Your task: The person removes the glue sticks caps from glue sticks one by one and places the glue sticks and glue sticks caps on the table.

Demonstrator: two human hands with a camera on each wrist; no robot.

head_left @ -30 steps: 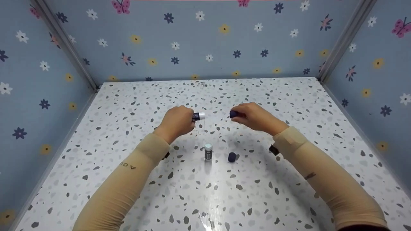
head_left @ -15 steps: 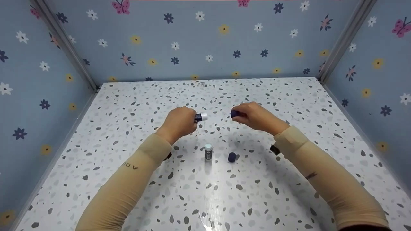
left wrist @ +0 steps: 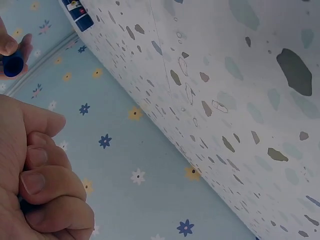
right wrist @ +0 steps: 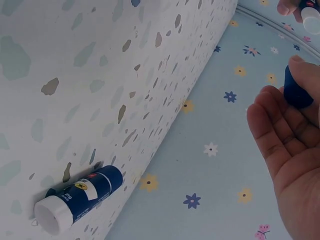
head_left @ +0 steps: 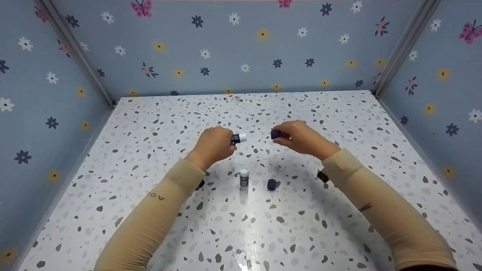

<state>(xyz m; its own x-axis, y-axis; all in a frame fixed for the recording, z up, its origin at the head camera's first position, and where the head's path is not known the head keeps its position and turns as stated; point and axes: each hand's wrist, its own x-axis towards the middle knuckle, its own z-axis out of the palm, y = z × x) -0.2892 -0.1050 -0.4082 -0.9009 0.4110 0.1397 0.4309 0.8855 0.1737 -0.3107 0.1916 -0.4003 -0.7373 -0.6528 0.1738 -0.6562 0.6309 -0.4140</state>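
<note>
**Glue stick in one hand, cap in the other**

Head view: the person holds both hands up over the table, well above it. The left hand is fisted around a glue stick, with only the white end poking out toward the middle. The right hand pinches a small blue cap at its fingertips, open end facing the stick. The two are near each other but clearly apart. Below them, a second stick stands upright on the table, its own loose cap just beside it, not touching.

Left wrist view: the fingers are curled tight, knuckles stacked, closed right down. The stick itself is hidden inside the fist here. The cap shows far off at top left, between the other hand's fingertips.

Right wrist view: the right hand has a fairly flat palm, and only the thumb and fingertips close on the cap; the rest of the fingers are relaxed and barely bent. The standing stick is in the lower left, and the held stick's white tip peeks in at top right.

Handling guess: both pieces look like light, rigid, smooth plastic. The stick's barrel suits a full wrap grip. The cap is tiny and probably a bit slippery, so a sidewall pinch that leaves the open end free seems right.
</note>
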